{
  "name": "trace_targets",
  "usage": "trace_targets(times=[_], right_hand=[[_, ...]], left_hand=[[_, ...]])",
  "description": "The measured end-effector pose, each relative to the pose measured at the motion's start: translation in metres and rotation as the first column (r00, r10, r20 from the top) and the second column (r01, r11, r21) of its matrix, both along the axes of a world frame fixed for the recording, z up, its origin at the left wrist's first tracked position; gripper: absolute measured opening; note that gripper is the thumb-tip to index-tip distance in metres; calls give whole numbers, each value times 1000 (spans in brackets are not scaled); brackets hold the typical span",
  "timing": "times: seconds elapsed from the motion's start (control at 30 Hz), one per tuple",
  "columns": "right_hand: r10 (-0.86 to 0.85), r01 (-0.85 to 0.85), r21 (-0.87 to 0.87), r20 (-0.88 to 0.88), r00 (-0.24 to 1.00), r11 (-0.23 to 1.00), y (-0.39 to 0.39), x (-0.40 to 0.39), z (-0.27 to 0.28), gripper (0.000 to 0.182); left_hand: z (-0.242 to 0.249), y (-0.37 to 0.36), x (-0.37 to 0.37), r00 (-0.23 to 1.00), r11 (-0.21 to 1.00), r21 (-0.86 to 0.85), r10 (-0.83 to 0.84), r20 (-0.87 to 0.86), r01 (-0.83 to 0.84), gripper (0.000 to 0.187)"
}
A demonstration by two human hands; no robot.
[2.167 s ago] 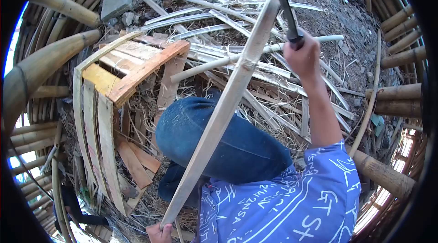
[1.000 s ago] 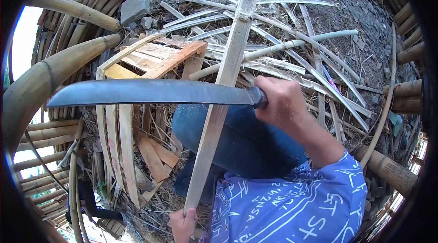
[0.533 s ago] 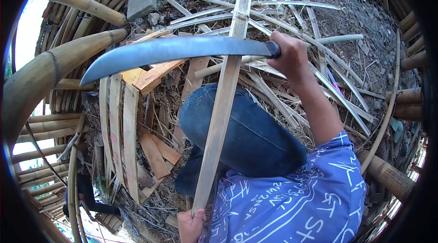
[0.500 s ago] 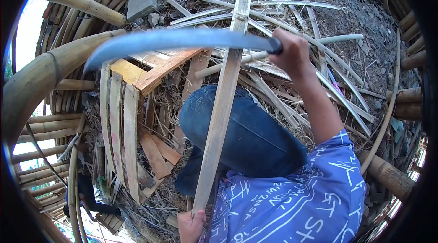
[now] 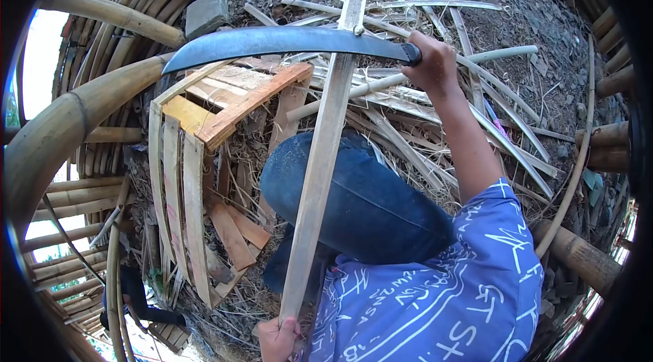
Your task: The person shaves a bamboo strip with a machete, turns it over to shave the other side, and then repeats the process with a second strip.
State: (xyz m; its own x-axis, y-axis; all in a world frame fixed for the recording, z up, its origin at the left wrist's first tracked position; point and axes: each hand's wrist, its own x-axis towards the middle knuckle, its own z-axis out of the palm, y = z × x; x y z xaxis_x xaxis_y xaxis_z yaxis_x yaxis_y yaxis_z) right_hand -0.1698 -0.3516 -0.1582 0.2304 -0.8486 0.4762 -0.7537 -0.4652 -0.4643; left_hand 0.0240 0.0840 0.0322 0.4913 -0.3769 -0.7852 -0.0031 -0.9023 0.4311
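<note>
My right hand (image 5: 433,65) is closed around the dark handle of a machete (image 5: 272,40). Its long curved blade points left and lies across the upper part of a bamboo slat (image 5: 318,151). A small pale curl of shaving (image 5: 358,30) shows at the blade's upper edge, on the slat. With my left hand (image 5: 277,339) I grip the slat's lower end, near my body. The slat runs up at a slant over my bent knee, its far end above the blade.
A wooden crate (image 5: 262,98) stands left of my knee. Split bamboo strips (image 5: 469,29) and shavings litter the ground ahead. A concrete block (image 5: 207,14) sits at upper left, beside thick bamboo poles (image 5: 64,114). Another person (image 5: 132,294) is partly visible at lower left.
The machete blade was blurred by motion and now looks sharp, sitting slightly lower across the slat. A shaving curl now shows beside it. Both hands have kept their grips.
</note>
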Motion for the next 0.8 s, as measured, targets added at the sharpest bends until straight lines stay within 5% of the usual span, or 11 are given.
trace_targets(times=[0.1, 0.2, 0.27, 0.33, 0.4, 0.47, 0.5, 0.57, 0.6, 0.67, 0.8], right_hand=[[5, -3, -37, 47, 999, 999, 0, -2, -2, 24], [-6, 8, -39, 39, 999, 999, 6, 0, -3, 19], [159, -168, 18, 227, 961, 986, 27, 9, 9, 16], [253, -249, -44, 197, 947, 967, 49, 20, 32, 13], [145, -144, -114, 0, 989, 983, 36, 9, 22, 12], [-31, 31, 43, -11, 999, 999, 15, -5, 12, 10], [-8, 8, -17, 17, 1000, 1000, 16, -8, 10, 10], [87, -87, -6, 124, 989, 996, 19, -5, 11, 11], [142, -162, 90, 198, 970, 983, 38, -1, 17, 12], [201, -204, 53, 60, 978, 978, 51, 6, 28, 12], [-111, 104, 104, 62, 992, 989, 9, 4, 14, 6]], left_hand=[[-2, 6, 4, 999, 994, 104, 7, 51, -12, 39], [-6, 6, 6, 999, 999, -15, -33, 8, 33, 39], [1, -12, 2, 1000, 1000, 5, -11, -1, 11, 37], [-5, -8, 7, 1000, 999, 15, -31, 8, 31, 36], [-7, 1, 9, 998, 998, 35, -60, 7, 60, 36], [-8, 11, 6, 998, 997, 54, 56, -11, -56, 36], [-11, 17, 6, 998, 997, 49, 66, -12, -65, 36], [-22, 20, 12, 975, 981, -62, -177, 134, 186, 38], [-19, 18, 14, 976, 982, -55, -175, 133, 183, 38], [-14, 12, 16, 1000, 999, 40, -8, -9, 8, 39], [-26, 42, 21, 996, 996, -47, -72, 52, 74, 40]])
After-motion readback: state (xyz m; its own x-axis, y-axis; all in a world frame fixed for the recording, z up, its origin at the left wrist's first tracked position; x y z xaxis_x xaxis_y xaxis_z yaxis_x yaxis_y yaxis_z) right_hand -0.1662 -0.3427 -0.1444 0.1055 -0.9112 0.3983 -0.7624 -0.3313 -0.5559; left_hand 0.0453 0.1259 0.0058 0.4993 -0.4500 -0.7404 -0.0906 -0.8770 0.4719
